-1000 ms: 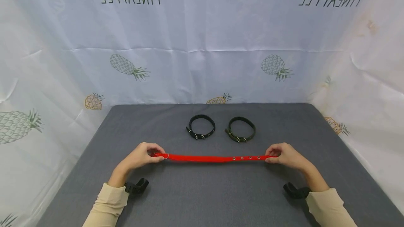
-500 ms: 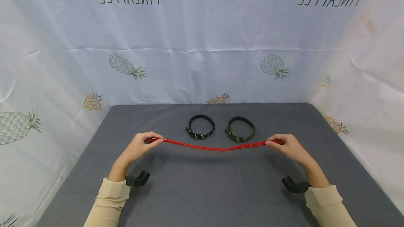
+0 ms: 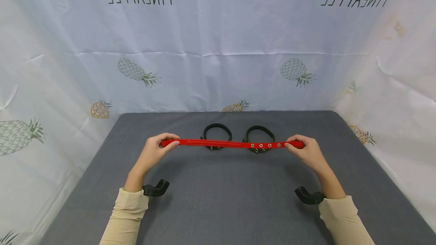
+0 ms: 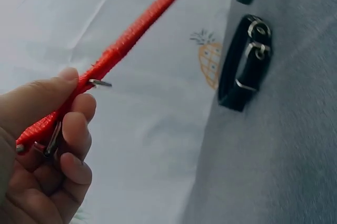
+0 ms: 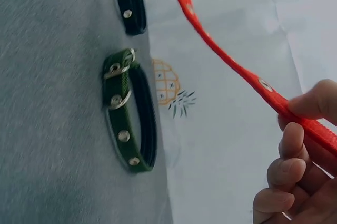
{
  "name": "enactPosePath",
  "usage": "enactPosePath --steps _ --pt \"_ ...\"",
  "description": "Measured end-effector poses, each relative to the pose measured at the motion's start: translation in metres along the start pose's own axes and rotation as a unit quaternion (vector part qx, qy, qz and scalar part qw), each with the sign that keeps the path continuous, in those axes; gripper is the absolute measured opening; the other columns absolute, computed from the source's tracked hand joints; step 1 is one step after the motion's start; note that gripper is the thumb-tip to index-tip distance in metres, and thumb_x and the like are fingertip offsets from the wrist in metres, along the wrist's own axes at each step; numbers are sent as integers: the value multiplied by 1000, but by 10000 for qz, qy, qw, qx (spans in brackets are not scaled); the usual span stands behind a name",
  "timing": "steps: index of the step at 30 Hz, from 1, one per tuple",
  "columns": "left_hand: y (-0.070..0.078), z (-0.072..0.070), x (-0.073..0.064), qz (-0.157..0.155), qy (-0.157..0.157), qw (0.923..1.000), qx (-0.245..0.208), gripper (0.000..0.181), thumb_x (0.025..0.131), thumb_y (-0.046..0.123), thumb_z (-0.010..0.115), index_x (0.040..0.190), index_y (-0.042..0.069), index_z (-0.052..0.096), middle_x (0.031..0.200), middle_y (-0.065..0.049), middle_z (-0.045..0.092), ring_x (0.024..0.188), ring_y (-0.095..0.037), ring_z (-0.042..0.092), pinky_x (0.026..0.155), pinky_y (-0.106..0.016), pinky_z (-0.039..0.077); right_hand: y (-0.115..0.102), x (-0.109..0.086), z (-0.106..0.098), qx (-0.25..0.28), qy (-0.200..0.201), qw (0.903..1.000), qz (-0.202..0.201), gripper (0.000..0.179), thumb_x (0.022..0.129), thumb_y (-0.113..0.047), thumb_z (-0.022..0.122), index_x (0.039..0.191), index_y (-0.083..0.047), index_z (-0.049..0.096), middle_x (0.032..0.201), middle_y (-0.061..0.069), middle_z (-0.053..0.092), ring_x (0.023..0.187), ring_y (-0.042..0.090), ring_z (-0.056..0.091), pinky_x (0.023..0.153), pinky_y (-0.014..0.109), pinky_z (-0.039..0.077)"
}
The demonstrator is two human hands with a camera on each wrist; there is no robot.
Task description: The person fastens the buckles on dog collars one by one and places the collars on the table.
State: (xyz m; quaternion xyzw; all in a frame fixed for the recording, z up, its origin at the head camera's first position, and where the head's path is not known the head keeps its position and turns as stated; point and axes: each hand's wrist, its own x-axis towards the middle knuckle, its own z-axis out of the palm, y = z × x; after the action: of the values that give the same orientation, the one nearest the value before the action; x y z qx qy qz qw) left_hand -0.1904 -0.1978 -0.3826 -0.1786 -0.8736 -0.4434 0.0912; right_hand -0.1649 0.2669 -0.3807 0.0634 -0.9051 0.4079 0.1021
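A red pet collar [image 3: 214, 143] is stretched out lengthwise above the table, unbuckled. Its buckle end is pinched by my left hand [image 3: 154, 152]; in the left wrist view the metal buckle [image 4: 52, 138] and a D-ring [image 4: 100, 83] show near the fingers. My right hand [image 3: 308, 153] pinches the other end, past a row of metal eyelets [image 3: 261, 145]. Behind the red collar, partly covered by it in the head view, a black collar [image 3: 218, 125] and a dark green collar [image 3: 260, 127] lie on the table, each buckled into a loop.
The grey table [image 3: 218, 199] stretches under both arms. A white curtain [image 3: 218, 29] with pineapple prints hangs behind it and along both sides. Each wrist wears a black band mount, the left mount [image 3: 156, 188] and the right mount [image 3: 309, 196].
Both hands have lifted the red collar up off the table and away from the body. It sagged edge-on midway and now shows its flat face. The other two collars stayed put.
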Motion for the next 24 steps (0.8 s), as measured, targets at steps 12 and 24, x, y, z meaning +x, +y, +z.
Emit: enactPosePath --steps 12,24 --pt "18 12 10 139 132 9975 -687 23 85 10 73 104 1 64 87 -13 65 63 -3 49 58 -19 43 -20 11 16 1584 199 9855 -571 15 95 -2 55 102 11 54 75 -26 64 59 2 63 58 19 53" --pt "31 27 15 377 -152 9902 -1333 28 92 6 62 120 1 63 85 7 60 72 -2 57 66 -19 49 -33 15 34 2526 -197 9654 -617 20 96 -3 55 104 13 47 89 -21 70 65 5 68 63 20 58"
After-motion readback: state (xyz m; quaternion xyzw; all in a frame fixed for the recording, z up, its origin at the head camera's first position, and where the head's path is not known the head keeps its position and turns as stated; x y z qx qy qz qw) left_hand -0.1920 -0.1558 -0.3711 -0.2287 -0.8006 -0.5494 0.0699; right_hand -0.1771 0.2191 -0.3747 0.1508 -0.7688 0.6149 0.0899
